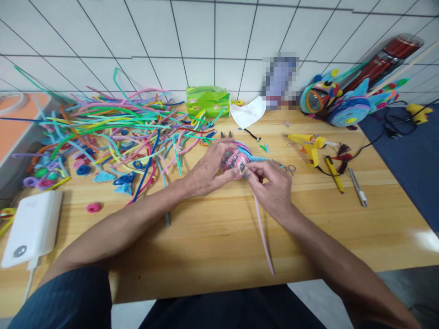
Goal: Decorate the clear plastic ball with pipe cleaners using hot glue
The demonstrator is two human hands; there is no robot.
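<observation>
My left hand (209, 170) is wrapped round the far and left side of a round craft piece (244, 147) wound with pink, purple and blue pipe cleaners. Part of its body looks clear, and my left thumb rests on its near face. With finger and thumb pinched against that face, my right hand (272, 185) grips a pale pink pipe cleaner (262, 235). The strip's free end hangs down over the table. Fingers hide where it meets the piece. Just right of my right hand lie scissors (291, 169), partly covered.
Loose pipe cleaners (113, 119) heap at the left. A green tissue pack (208, 101) stands by the wall. On the right lie a yellow glue gun (310, 146), a yellow cutter (334, 174), a grey knife (357, 188) and finished crafts (351, 109). A white power bank (32, 228) sits front left.
</observation>
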